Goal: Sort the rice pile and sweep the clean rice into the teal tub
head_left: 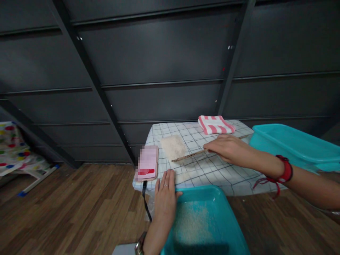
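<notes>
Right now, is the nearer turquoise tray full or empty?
Neither: the nearer turquoise tray holds some pale grains, scattered over its bottom, with bare turquoise showing around them.

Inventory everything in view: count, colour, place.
Thin rough stick: 1, brown, in right hand
Grain patch: 1, cream, on the cloth
Checked cloth: 1, white with dark lines, centre
Folded striped towel: 1, pink and white, cloth's far side
Rectangular phone-like item: 1, pink, cloth's left end
Narrow strap: 1, black, below it
Rectangular plastic tray holding grains: 1, teal, front
Second plastic tray: 1, teal, right
Dotted cloth: 1, multicoloured, far left
Panelled wall: 1, dark grey, behind
Plank floor: 1, brown, below
Bracelet: 1, red, right wrist
Wristband: 1, dark, left wrist
Left hand: 1, cloth's near edge
Right hand: 1, above cloth
</notes>
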Demonstrator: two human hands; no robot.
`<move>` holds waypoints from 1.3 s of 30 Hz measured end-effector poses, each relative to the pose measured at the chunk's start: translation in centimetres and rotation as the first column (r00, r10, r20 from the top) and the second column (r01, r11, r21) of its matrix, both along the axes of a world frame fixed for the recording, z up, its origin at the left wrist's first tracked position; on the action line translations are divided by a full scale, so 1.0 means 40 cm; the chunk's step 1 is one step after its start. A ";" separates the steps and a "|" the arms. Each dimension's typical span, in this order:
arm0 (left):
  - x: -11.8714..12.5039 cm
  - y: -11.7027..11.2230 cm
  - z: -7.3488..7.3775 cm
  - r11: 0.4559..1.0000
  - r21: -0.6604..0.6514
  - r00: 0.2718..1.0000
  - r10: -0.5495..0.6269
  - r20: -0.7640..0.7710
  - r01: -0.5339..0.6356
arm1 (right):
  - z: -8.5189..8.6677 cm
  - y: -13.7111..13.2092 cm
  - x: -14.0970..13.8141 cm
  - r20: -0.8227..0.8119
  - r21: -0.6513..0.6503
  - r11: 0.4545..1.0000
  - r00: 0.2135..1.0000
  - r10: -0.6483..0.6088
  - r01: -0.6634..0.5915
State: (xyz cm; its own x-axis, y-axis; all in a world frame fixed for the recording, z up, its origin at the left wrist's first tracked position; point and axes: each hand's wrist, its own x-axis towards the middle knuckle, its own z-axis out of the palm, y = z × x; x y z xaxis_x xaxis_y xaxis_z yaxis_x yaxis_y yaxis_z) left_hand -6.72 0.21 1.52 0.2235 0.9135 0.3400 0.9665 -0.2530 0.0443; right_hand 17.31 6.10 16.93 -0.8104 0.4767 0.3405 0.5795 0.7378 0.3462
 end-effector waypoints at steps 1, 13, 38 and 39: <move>0.000 0.000 0.000 1.000 -0.001 1.000 0.000 0.014 0.000 | -0.006 0.003 -0.010 -0.002 0.000 1.000 1.000 -0.001 0.001; -0.002 0.004 -0.024 1.000 0.017 0.990 0.001 0.144 -0.004 | -0.002 -0.001 -0.005 -0.031 -0.093 0.995 0.999 0.039 -0.041; -0.011 0.007 -0.017 0.999 0.008 0.963 -0.050 0.266 0.050 | -0.013 0.011 0.026 -0.052 -0.201 0.957 0.977 0.204 -0.211; -0.011 0.007 -0.016 0.999 0.004 0.961 -0.052 0.273 0.053 | -0.013 0.012 0.026 -0.065 -0.191 0.957 0.976 0.208 -0.216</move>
